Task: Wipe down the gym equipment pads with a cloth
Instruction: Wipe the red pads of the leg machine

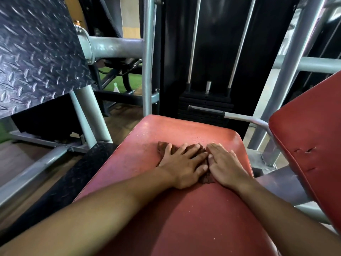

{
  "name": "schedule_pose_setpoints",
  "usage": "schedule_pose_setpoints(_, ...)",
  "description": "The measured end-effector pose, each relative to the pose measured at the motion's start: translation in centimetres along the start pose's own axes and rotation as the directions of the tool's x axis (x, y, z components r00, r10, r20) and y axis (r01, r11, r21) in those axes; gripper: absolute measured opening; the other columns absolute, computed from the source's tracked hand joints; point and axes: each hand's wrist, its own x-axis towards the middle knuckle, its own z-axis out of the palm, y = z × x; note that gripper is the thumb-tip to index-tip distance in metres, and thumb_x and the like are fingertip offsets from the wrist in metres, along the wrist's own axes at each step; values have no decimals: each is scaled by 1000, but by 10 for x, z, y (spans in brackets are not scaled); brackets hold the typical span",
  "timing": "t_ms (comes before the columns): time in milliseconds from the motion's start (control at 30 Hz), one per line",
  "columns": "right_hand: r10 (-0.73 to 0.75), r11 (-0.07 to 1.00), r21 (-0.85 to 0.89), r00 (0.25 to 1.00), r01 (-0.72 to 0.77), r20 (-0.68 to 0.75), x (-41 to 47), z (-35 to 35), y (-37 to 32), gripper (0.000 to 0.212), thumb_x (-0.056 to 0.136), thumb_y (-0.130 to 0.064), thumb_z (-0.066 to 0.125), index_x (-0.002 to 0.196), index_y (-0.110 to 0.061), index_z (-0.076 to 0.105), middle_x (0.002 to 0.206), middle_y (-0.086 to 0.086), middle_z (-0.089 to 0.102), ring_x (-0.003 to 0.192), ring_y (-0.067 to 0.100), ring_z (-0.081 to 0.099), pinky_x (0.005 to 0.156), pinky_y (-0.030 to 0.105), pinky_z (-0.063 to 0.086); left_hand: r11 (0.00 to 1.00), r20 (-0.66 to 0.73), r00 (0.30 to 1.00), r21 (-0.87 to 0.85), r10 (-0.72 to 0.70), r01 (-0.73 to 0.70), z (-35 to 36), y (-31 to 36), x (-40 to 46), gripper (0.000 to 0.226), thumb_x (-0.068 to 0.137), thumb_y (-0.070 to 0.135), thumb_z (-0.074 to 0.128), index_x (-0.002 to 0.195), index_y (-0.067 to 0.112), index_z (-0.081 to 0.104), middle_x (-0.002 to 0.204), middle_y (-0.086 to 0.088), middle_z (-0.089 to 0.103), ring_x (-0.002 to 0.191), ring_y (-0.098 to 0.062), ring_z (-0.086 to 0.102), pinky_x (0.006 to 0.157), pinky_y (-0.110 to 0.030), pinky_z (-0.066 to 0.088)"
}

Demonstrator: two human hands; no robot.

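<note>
Both flat hands, left hand (181,166) and right hand (226,166), press the mostly hidden, seemingly brown cloth (163,147).

Black weight stack (205,108) behind; diamond-plate footplate (38,56) left.

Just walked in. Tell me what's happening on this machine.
A person is wiping the red seat pad of a weight machine. Both hands, left hand and right hand, press flat on a dark brown cloth near the pad's far end. Droplets dot the pad beyond the cloth. The red back pad at right shows small tears.
</note>
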Motion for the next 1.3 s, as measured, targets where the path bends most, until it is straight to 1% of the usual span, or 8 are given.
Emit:
schedule_pose_setpoints(133,-20,994,-102,997,28,76,-5,-1,-4,54,107,-40,24,158,-25,18,167,-6,11,153,13,1,123,43,3,998,-6,999,53,40,-40,-2,-22,-9,57,98,61,13,152,43,11,164,11,-2,150,-17,-4,116,-59,-5)
schedule_pose_setpoints(300,-33,991,-128,992,49,122,-8,-5,-9,55,107,-44,19,159,-30,10,167,-10,3,153,11,-5,123,44,-3,987,-13,988,37,-155,156,-14,-67,9,52,97,63,15,148,54,10,164,12,-2,150,-19,-6,104,-74,-10)
schedule_pose_setpoints(433,-29,991,-125,992,45,126,-7,-5,-8,55,106,-45,19,159,-31,10,167,-11,2,153,10,-5,123,45,-3,994,-44,995,58,-86,89,-5,-76,-6,49,96,64,16,145,59,10,163,17,-2,150,-16,-4,103,-78,-5)
schedule_pose_setpoints(600,-17,991,-127,991,34,133,-5,-3,-7,55,106,-45,18,159,-31,10,167,-12,0,153,10,-5,124,44,-3,954,-66,952,-39,-298,296,-19,-114,1,49,93,64,15,142,61,13,163,16,5,150,-13,4,109,-71,4)
schedule_pose_setpoints(767,-14,990,-136,989,34,144,-5,-4,-6,56,106,-44,18,159,-30,8,167,-11,-1,153,10,-6,124,45,-3,993,-98,989,-2,-114,115,-8,-113,-30,49,98,62,21,147,55,18,163,16,7,150,-13,5,114,-66,4)
schedule_pose_setpoints(933,-13,989,-142,990,33,141,-6,-3,-7,55,107,-43,18,159,-29,10,167,-11,1,153,11,-5,122,45,-3,956,-55,954,-45,-294,291,-20,-122,-24,52,96,61,22,147,55,17,163,14,8,150,-12,6,113,-66,8)
schedule_pose_setpoints(1100,-16,987,-154,990,38,140,-4,-2,-6,56,106,-44,18,160,-29,9,167,-10,1,153,12,-4,123,45,-1,984,-59,984,-59,-170,167,-5,-125,-60,58,88,73,17,144,59,20,162,16,10,149,-12,7,115,-63,9)
schedule_pose_setpoints(1300,-11,989,-144,991,30,136,-5,-1,-6,56,106,-44,19,159,-29,10,167,-10,2,153,12,-3,123,45,-2,968,-100,965,-84,-243,236,-7,-127,-70,73,77,77,7,145,57,19,163,12,13,149,-12,9,117,-58,15)
